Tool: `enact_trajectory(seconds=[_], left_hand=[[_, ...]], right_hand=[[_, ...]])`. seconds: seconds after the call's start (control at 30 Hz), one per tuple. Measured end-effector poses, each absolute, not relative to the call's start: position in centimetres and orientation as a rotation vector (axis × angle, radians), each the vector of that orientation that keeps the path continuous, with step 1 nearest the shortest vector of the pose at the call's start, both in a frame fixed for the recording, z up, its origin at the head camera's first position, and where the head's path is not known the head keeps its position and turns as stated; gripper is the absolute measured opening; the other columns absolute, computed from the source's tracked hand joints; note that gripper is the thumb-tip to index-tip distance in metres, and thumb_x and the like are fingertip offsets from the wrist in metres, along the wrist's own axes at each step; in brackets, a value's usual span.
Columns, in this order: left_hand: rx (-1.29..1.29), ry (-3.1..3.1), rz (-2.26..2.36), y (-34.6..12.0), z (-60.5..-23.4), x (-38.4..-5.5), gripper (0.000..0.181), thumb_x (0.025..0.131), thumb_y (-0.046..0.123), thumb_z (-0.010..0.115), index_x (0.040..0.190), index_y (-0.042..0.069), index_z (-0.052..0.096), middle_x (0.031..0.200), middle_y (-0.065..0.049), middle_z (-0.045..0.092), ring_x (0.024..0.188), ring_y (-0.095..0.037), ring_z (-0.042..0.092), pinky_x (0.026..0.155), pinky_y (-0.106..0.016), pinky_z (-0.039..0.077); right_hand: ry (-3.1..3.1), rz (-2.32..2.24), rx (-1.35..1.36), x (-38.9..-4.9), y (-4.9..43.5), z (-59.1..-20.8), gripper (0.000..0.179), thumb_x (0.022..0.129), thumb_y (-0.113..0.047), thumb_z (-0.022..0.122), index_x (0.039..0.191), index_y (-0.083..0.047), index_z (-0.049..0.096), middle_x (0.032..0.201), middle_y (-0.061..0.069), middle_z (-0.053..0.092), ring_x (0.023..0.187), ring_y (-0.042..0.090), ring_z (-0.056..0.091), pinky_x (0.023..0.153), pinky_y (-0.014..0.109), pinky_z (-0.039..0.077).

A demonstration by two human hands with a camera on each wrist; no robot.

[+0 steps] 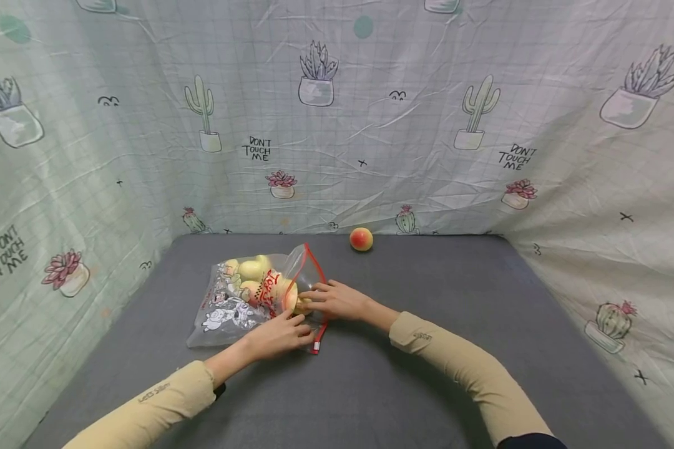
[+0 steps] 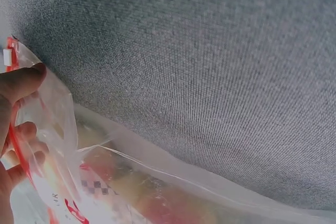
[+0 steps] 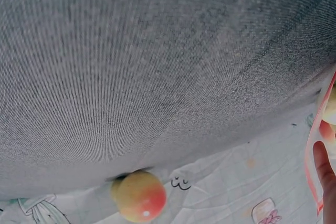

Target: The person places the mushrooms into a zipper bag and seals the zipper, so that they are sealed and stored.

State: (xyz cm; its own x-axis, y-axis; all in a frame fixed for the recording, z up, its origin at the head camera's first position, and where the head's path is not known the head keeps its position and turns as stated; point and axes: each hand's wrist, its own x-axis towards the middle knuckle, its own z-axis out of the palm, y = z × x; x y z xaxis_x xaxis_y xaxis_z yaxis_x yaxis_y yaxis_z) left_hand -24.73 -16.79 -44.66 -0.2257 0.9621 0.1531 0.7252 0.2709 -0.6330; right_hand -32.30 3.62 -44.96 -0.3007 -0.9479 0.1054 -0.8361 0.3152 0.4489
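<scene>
A clear zip bag (image 1: 230, 327) with a red zip edge and printed cartoons lies on the grey table, several yellow-red peaches (image 1: 253, 270) inside it. Its mouth faces right and gapes. My left hand (image 1: 278, 337) grips the near side of the mouth; in the left wrist view its fingers (image 2: 26, 80) lie on both sides of the plastic near the white slider (image 2: 7, 57). My right hand (image 1: 337, 301) reaches into the mouth with its fingertips around a peach (image 1: 302, 305), partly hidden by them. In the right wrist view one finger (image 3: 324, 169) shows beside the red edge.
A single peach (image 1: 362, 239) sits at the table's back edge, outside the bag. Behind it and on both sides hangs a pale curtain (image 1: 365, 125) printed with cacti. The grey table (image 1: 427, 293) extends to the right of the bag.
</scene>
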Motion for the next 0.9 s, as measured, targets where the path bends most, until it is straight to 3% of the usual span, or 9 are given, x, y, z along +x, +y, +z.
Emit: enact_trajectory(seconds=[0.4, 0.9], left_hand=[[-1.506, -2.074, 0.620, -16.85, -44.60, -24.69, 0.024, 0.080, 0.033, 0.057, 0.104, 0.028, 0.058, 0.096, 0.012, 0.063, 0.089, -0.013, 0.050, 0.077, -0.034, 0.043], [-1.489, -2.054, 0.601, -17.01, -45.12, -24.61, 0.025, 0.080, 0.032, 0.057, 0.105, 0.028, 0.058, 0.096, 0.012, 0.063, 0.089, -0.014, 0.052, 0.078, -0.035, 0.044]], right_hand=[[-2.248, -0.457, 1.575, -32.73, 3.15, -45.05, 0.068, 0.079, -0.046, 0.057, 0.139, -0.030, 0.030, 0.143, -0.010, 0.032, 0.119, 0.013, 0.042, 0.075, 0.026, 0.040], [-2.157, -0.563, 1.557, -32.34, 3.33, -45.30, 0.051, 0.085, -0.038, 0.054, 0.133, -0.029, 0.039, 0.135, -0.010, 0.041, 0.116, 0.012, 0.042, 0.082, 0.029, 0.043]])
